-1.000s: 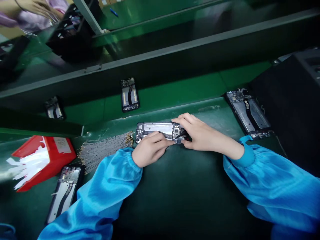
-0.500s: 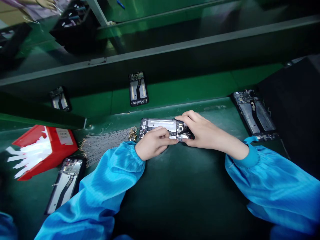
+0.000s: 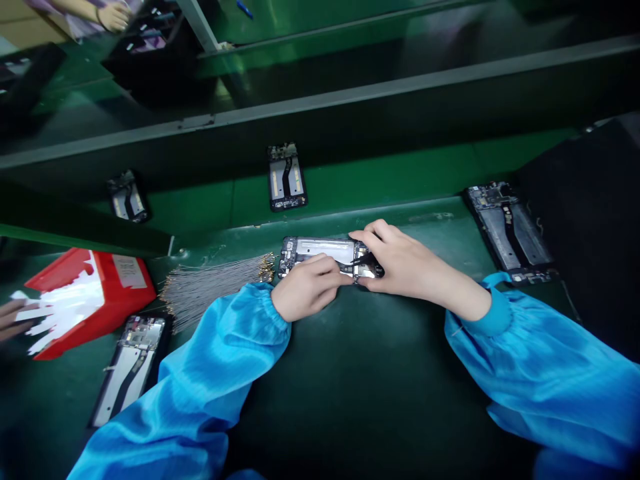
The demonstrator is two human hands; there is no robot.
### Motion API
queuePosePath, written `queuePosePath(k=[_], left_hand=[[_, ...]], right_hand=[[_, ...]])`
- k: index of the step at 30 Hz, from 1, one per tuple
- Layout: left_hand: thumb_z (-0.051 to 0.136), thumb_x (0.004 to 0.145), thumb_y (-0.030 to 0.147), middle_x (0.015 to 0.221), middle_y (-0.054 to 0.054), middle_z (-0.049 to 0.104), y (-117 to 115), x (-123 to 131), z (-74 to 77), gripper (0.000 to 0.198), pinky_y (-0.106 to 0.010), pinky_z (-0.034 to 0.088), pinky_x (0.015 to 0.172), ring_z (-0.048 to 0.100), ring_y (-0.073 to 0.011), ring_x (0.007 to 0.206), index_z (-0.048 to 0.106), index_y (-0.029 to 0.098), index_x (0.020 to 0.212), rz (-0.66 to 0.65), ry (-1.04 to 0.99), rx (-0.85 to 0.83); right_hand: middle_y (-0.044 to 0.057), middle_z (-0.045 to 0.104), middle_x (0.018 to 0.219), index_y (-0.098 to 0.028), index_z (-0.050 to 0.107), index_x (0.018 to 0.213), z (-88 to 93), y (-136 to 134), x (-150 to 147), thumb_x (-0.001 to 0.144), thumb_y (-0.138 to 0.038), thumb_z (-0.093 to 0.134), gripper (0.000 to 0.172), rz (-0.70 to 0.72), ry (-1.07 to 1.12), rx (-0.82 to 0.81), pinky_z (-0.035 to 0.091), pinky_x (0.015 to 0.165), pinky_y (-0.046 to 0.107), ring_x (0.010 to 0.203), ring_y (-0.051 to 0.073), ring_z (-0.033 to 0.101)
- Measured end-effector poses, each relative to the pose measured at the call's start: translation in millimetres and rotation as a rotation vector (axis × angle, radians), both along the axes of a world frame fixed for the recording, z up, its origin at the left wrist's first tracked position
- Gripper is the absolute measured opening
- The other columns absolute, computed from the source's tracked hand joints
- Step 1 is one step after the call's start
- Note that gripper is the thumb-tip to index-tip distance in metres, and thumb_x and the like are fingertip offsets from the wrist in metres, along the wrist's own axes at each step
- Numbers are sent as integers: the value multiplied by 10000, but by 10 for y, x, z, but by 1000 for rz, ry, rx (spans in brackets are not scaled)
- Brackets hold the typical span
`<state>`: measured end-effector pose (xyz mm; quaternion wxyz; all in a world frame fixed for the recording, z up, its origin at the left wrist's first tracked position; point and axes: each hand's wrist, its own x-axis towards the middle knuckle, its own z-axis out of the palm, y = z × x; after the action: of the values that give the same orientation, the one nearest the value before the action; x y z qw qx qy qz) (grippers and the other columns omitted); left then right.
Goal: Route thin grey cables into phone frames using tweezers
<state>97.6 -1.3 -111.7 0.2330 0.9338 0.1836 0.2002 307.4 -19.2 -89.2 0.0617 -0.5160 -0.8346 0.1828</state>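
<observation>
An opened, silver-and-black metal smartphone frame [image 3: 320,251] was laid lengthwise on the dark green bench mat [image 3: 370,380], just beyond both hands and between them. The left hand [image 3: 307,288] was placed at the frame's near long edge, fingers curled, with thumb and forefinger pinched together against that edge near the middle. The right hand [image 3: 400,263] was cupped over the frame's right end, which was gripped between the thumb below and the bent fingers above. A small dark piece was seen at its fingertips, but what it was could not be told. The two hands were brought almost to touching over the frame. Both wrists were covered by shiny blue cuffed sleeves [image 3: 540,373].

Just left of the frame, a fanned bundle of thin grey wires with gold tips [image 3: 215,291] was spread on the mat. Farther left, a red cardboard box holding white strips [image 3: 125,283] was set, and another person's fingers [image 3: 10,320] were seen at its edge. Similar opened phone frames were laid about: one near the left elbow [image 3: 127,377], two on the green belt beyond [image 3: 287,177] [image 3: 127,198], and one to the right [image 3: 510,230].
</observation>
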Motion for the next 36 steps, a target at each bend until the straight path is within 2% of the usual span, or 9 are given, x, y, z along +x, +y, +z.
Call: queuePosePath(k=[4, 10, 15, 19, 24, 27, 36], left_hand=[[424, 831, 131, 759, -58, 567, 5, 6, 27, 193, -257, 444, 669, 507, -140, 723, 613, 121, 871, 6, -56, -121], [425, 828, 140, 751, -54, 572, 13, 12, 15, 199, -256, 445, 665, 505, -138, 718, 624, 137, 847, -8, -67, -128], [414, 828, 148, 756, -48, 574, 5, 14, 9, 205, -260, 449, 679, 509, -139, 732, 618, 153, 844, -1, -55, -128], [418, 822, 138, 748, -46, 572, -11, 24, 12, 195, -256, 449, 675, 508, -137, 728, 612, 150, 829, 20, -74, -125], [444, 811, 137, 742, -40, 560, -40, 54, -14, 154, -278, 435, 698, 492, -141, 720, 598, 140, 809, 173, -62, -62], [447, 801, 140, 722, -28, 532, -49, 67, -31, 131, -267, 429, 686, 481, -137, 707, 576, 142, 780, 219, -23, -58], [436, 784, 125, 703, -16, 507, -51, 90, -31, 119, -257, 423, 686, 469, -132, 688, 550, 150, 758, 235, -2, -60]], right_hand=[[95, 442, 1077, -163, 394, 1240, -18, 17, -32, 667, -398, 584, 648, -32, -46, 11, 448, 730, 353, 877, 238, 499], [89, 480, 1045, -200, 401, 1232, 43, 83, -80, 674, -464, 580, 643, -27, -145, 13, 429, 668, 346, 830, 243, 531], [124, 500, 1045, -185, 399, 1247, 153, 100, -214, 649, -364, 621, 662, -32, -286, 5, 414, 690, 382, 889, 295, 519], [121, 476, 1027, -179, 346, 1297, 99, 104, -198, 660, -297, 599, 695, 27, -179, -5, 418, 730, 379, 939, 288, 482], [110, 450, 1051, -180, 315, 1322, 10, 125, -84, 709, -354, 586, 692, 92, -39, -16, 415, 792, 390, 982, 273, 453], [108, 453, 1047, -186, 326, 1314, 4, 132, -74, 708, -382, 596, 691, 86, -24, -10, 417, 788, 404, 959, 273, 465], [107, 465, 1031, -194, 332, 1310, 2, 140, -101, 698, -378, 607, 695, 88, -51, 16, 425, 767, 410, 947, 277, 477]])
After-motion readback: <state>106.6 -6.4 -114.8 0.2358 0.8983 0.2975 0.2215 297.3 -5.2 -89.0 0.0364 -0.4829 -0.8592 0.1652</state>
